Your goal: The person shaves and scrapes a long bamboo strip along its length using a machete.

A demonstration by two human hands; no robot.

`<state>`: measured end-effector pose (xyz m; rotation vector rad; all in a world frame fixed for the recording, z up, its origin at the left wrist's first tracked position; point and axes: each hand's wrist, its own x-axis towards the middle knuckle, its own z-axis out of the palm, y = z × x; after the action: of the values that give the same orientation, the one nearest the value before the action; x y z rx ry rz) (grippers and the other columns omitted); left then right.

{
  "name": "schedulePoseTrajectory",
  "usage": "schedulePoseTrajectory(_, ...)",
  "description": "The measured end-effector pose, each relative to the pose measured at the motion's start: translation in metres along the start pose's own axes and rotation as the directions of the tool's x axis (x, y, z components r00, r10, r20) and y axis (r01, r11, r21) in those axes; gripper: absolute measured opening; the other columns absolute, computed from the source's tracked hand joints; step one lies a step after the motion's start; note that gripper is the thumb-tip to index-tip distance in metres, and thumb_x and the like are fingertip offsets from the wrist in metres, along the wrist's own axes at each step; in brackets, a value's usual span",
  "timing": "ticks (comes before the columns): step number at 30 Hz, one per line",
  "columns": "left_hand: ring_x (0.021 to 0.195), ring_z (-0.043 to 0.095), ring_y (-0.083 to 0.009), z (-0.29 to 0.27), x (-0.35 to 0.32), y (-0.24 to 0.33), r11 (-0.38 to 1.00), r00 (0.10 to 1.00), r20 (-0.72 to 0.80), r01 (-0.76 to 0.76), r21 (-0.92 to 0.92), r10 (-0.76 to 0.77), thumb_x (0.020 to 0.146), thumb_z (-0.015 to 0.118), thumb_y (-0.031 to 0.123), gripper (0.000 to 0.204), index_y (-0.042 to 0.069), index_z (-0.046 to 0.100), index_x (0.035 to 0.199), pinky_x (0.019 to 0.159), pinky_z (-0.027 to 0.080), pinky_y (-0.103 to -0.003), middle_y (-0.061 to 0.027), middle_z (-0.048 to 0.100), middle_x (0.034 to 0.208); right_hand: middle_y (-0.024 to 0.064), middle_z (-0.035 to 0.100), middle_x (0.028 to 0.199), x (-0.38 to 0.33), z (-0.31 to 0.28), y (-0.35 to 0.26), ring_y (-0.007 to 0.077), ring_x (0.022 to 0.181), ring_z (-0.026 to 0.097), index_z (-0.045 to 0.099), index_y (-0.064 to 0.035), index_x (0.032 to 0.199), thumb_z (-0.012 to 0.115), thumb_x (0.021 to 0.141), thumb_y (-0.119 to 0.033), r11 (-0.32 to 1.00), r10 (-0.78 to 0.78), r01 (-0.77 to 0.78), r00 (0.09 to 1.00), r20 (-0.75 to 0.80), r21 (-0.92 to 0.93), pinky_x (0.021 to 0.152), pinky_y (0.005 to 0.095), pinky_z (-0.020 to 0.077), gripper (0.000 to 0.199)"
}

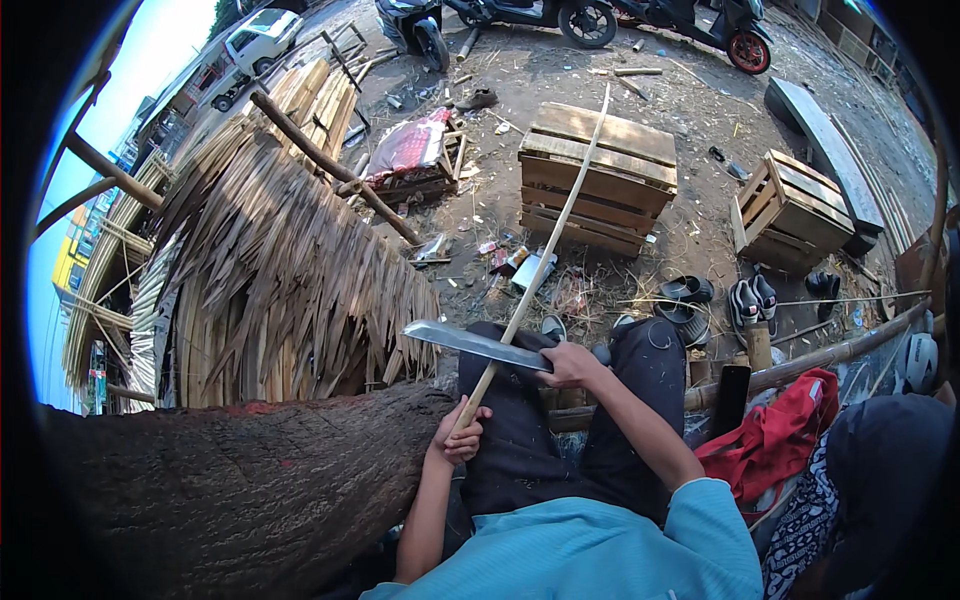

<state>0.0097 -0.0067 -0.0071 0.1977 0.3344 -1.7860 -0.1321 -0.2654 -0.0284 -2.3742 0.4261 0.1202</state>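
Note:
My left hand (459,435) is closed around the lower end of a long, pale bamboo strip (563,217), above my left thigh. The strip slants up and away to the right, its far end passing over a wooden crate. In my right hand (567,366) is a machete (468,341), its handle hidden by my fingers. The broad grey blade points left and lies across the strip, a little beyond my left hand. Whether the edge bites into the strip I cannot tell. Small pale shavings dot my dark trousers (628,408).
Left of me are a thick tree trunk (240,490) and dry thatch (290,260). Ahead stand a wooden crate (590,190) and a smaller crate (800,215). Shoes (752,300), a bamboo rail (800,372) and a red cloth (775,435) lie to the right. Motorbikes (590,22) are parked behind.

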Motion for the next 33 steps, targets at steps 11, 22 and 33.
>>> schedulePoseTrajectory(11,0.03,0.039,-0.0094,-0.003,0.007,0.001,0.985,0.996,0.067,-0.046,-0.168,0.058,0.097,0.03,0.026,0.028,0.0,0.038,0.089,0.023,0.03,-0.02,-0.0038,0.038,0.051,0.0221,0.061,0.068,-0.012,0.014,-0.006,0.039,0.071,0.061,0.061,-0.0053,0.094,0.046,0.081,-0.062,0.993,0.116,-0.12,0.973,-0.201,-0.01,0.062,0.0453,0.0482,0.061)
schedulePoseTrajectory(22,0.029,0.035,-0.0075,0.009,0.007,-0.007,0.985,0.975,-0.187,-0.091,0.144,0.118,0.098,0.029,0.028,0.029,0.003,0.04,0.09,0.024,0.028,-0.019,-0.0005,0.034,0.046,0.0229,0.059,0.067,-0.012,-0.006,-0.014,0.0401,0.067,0.058,0.06,-0.0006,0.08,0.049,0.083,-0.055,0.983,0.054,-0.036,0.994,-0.097,0.181,0.063,0.0453,0.0458,0.055)
schedulePoseTrajectory(33,0.029,0.037,-0.0092,0.004,0.01,-0.005,0.992,0.992,-0.039,-0.121,-0.045,0.119,0.099,0.026,0.024,0.026,0.001,0.037,0.091,0.023,0.03,-0.02,-0.0022,0.036,0.049,0.0229,0.062,0.074,0.001,0.007,0.025,0.0381,0.079,0.062,0.062,-0.0011,0.09,0.046,0.082,-0.061,0.967,0.254,-0.246,0.931,-0.263,0.066,0.071,0.0468,0.0473,0.062)
